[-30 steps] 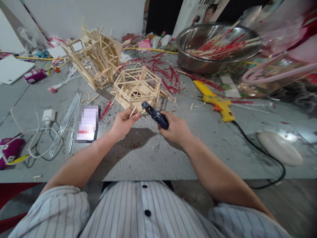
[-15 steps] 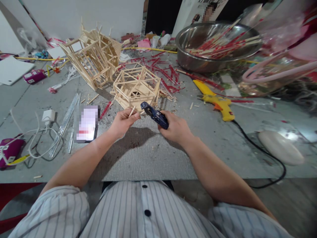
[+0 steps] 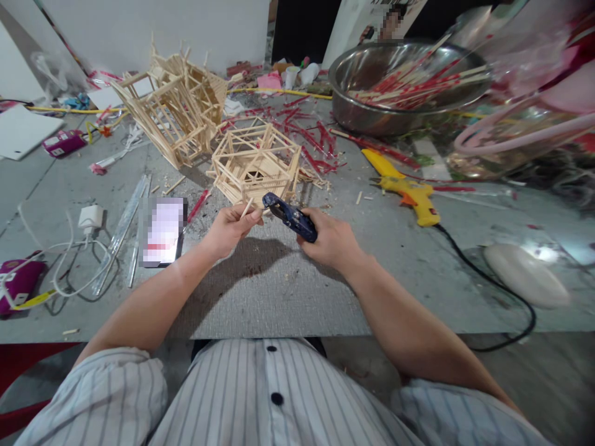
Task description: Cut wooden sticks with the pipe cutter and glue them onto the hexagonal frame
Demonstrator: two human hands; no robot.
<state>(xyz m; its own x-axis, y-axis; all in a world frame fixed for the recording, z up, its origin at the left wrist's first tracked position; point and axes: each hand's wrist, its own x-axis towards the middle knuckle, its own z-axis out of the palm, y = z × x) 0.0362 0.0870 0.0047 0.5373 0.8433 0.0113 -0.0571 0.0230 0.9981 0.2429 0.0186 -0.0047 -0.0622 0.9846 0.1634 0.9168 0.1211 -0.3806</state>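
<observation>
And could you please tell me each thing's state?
Left hand: pinching a thin wooden stick
Right hand: gripping dark blue hand tool
Smartphone: screen lit
Yellow glue gun: lying on its side
Steel basin: upright, holding sticks
White charger: cable plugged in
Hexagonal stick frame: sides open

Light is dull; soft shadows cross the table point(image 3: 320, 310); glare whitens its right side; frame edges stretch.

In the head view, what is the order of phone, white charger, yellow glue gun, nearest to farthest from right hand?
1. Yellow glue gun, right of the right hand.
2. Phone, to the left.
3. White charger, left past the phone.
</observation>
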